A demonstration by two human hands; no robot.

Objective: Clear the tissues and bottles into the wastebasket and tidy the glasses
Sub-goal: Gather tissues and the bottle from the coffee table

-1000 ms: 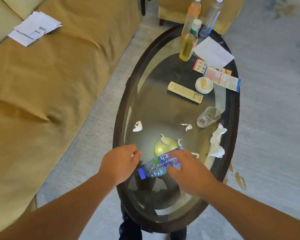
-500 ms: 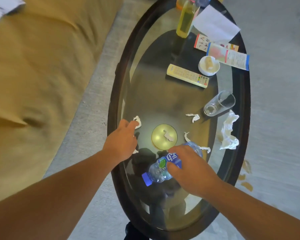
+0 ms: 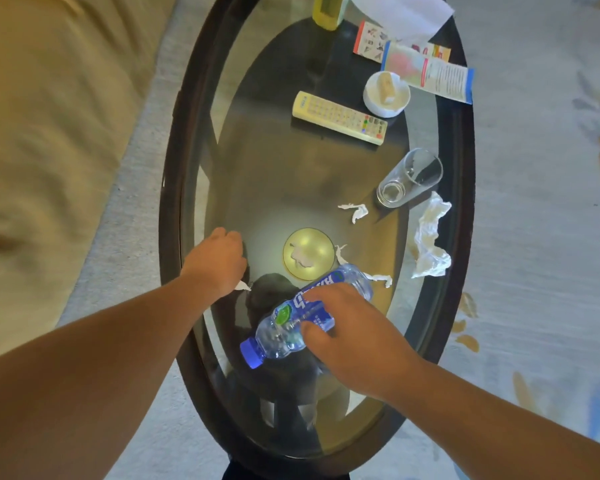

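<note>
A clear plastic bottle [image 3: 284,323] with a blue cap lies on its side at the near end of the oval glass table [image 3: 168,202]. My right hand [image 3: 354,341] grips it around the label. My left hand [image 3: 215,265] is curled over the table's left side, and a white tissue scrap [image 3: 242,285] pokes out from under it. More tissue scraps [image 3: 355,211] lie mid-table, and a big crumpled tissue [image 3: 430,244] sits at the right rim. An empty glass [image 3: 409,178] lies tipped on its side. No wastebasket is in view.
A remote [image 3: 340,117], a white dish [image 3: 387,93], leaflets [image 3: 430,72], a paper sheet [image 3: 402,12] and a yellow bottle [image 3: 326,10] occupy the far end. A tan sofa [image 3: 49,133] runs along the left, and carpet lies to the right.
My left hand has reached forward along the left side and now covers the tissue scrap that lay there. My right hand has kept its grip on the bottle.
</note>
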